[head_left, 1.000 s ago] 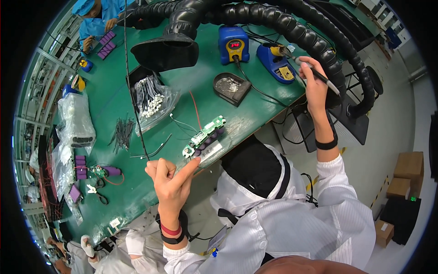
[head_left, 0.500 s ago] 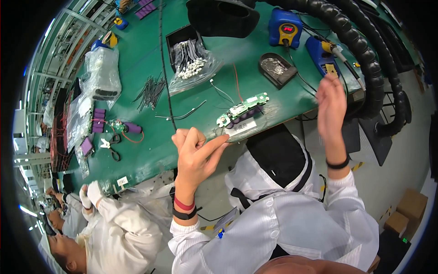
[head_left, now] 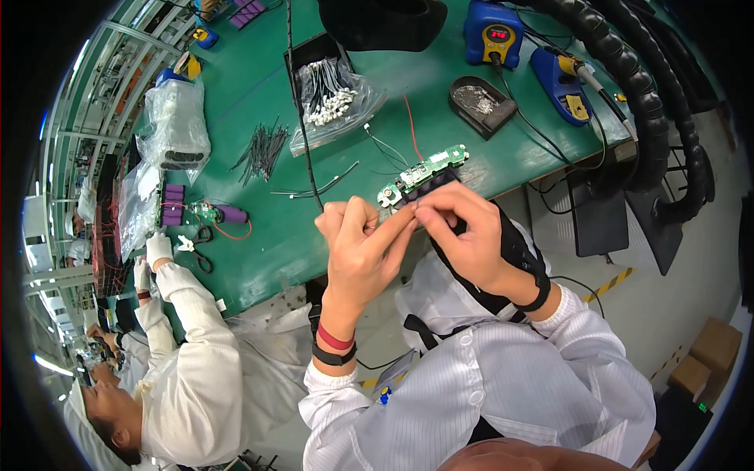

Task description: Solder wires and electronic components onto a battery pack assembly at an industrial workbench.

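My left hand (head_left: 365, 247) is closed at the table's front edge. A long black cord (head_left: 304, 118) runs down from the top of the view into its curled fingers. My right hand (head_left: 467, 235) is closed in a pinch, its fingertips meeting those of my left hand; whatever they pinch is too small to make out. Just beyond both hands lies a green circuit board (head_left: 424, 171) on dark purple cells (head_left: 432, 184), partly hidden by my right fingers. A red wire (head_left: 412, 125) and a thin cable with a white connector (head_left: 385, 145) lie behind the board.
A box of white-tipped cables (head_left: 326, 94), black wires (head_left: 263, 153) and a dark tray (head_left: 481, 106) stand farther back. The blue soldering station (head_left: 493, 35) and iron holder (head_left: 559, 85) are at right. A co-worker's gloved hand (head_left: 159, 248) is near scissors (head_left: 200, 250) at left.
My right hand has come from the iron holder to my left fingertips and pinched. My left hand moved slightly right and up, the cord following. The co-worker's hands reached farther onto the table.
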The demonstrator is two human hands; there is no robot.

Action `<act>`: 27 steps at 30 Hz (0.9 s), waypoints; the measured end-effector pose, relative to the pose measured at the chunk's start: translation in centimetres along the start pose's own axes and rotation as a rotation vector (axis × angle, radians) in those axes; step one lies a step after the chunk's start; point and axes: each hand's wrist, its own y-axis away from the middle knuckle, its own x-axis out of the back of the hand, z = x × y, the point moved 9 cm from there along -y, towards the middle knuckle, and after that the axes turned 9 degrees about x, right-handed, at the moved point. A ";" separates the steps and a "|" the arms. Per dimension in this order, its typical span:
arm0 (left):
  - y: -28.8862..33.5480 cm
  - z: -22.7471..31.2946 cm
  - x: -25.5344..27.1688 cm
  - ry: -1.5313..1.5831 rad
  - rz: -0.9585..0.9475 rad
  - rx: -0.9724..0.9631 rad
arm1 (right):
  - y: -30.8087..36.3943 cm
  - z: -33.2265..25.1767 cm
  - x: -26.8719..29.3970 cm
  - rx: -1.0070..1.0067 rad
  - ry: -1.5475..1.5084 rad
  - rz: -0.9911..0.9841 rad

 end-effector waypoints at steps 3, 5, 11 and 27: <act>-0.2 -0.2 0.1 -0.001 -0.040 0.029 | 0.2 1.6 0.0 -0.180 -0.056 0.012; 0.2 -1.0 0.5 0.047 -0.052 0.012 | 0.4 2.3 -0.3 -0.246 -0.103 0.024; 0.4 -3.1 0.7 0.244 -0.067 0.112 | 1.1 3.9 -0.9 -0.351 -0.137 0.005; 0.5 -4.2 0.6 0.461 -0.044 0.118 | 0.3 3.4 -0.9 -0.291 -0.121 -0.024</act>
